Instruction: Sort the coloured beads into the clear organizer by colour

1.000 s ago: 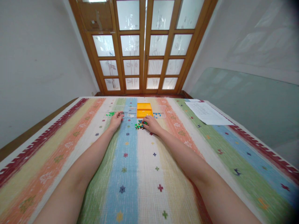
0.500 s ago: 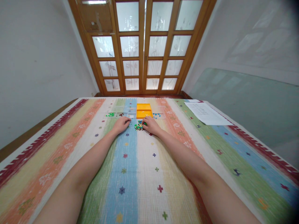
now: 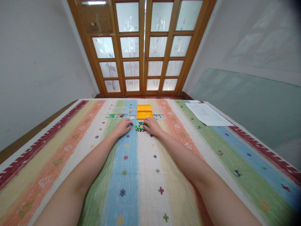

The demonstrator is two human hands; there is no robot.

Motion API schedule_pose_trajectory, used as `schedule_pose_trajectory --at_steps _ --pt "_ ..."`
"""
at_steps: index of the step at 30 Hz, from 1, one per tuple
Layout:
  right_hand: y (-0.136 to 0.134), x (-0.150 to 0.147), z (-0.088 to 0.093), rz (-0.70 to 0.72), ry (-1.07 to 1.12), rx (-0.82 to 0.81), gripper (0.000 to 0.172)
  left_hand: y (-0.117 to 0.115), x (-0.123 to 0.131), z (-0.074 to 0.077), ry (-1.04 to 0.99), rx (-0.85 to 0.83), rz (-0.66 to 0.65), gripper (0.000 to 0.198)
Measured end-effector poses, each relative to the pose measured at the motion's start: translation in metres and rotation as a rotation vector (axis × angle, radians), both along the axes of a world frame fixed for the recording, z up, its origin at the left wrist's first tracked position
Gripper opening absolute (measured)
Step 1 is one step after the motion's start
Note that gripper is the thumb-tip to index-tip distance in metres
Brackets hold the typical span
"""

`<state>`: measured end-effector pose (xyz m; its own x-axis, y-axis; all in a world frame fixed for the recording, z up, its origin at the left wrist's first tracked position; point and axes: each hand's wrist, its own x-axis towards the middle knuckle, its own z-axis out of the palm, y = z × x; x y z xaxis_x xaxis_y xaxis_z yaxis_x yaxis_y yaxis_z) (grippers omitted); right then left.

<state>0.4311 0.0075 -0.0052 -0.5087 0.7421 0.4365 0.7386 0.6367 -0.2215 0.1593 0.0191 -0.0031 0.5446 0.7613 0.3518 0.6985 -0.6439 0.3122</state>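
A small pile of mixed beads or tiny pieces (image 3: 139, 127), green, blue, yellow and dark, lies on the striped cloth between my hands. My right hand (image 3: 152, 126) is at the pile's right side, fingers curled down into its edge; whatever they pinch is too small to make out. Left of the pile, my left hand (image 3: 123, 127) rests low over the blue stripe with its fingers bent together. Its fingertips are partly hidden, and anything in them cannot be made out. Just beyond my hands stands an open orange box (image 3: 144, 108) with a few light bits inside.
Clear trays flank the orange box: green pieces (image 3: 110, 116) and dark red ones (image 3: 121, 115) on the left, blue pieces (image 3: 157, 117) on the right. A printed sheet (image 3: 207, 114) lies at the table's far right. Beyond the striped tablecloth (image 3: 150, 175) are wooden glazed doors (image 3: 144, 62).
My left hand has shifted slightly right, its fingers curling further down toward the cloth. My right hand stays at the pile, almost unmoved. The view has tilted very slightly.
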Motion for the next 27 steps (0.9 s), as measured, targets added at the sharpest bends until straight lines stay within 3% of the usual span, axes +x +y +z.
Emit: schedule_pose_trajectory --at_steps 10,15,27 --pt "0.007 0.007 -0.004 -0.138 0.375 -0.003 0.014 -0.002 0.003 0.001 -0.022 0.001 0.006 0.018" --pt "0.019 0.016 -0.011 -0.187 0.539 -0.034 0.014 -0.004 0.004 0.003 -0.033 -0.028 0.090 0.018" --pt "0.026 0.023 -0.016 -0.169 0.648 -0.026 0.019 -0.007 0.005 0.007 -0.050 -0.053 0.212 0.014"
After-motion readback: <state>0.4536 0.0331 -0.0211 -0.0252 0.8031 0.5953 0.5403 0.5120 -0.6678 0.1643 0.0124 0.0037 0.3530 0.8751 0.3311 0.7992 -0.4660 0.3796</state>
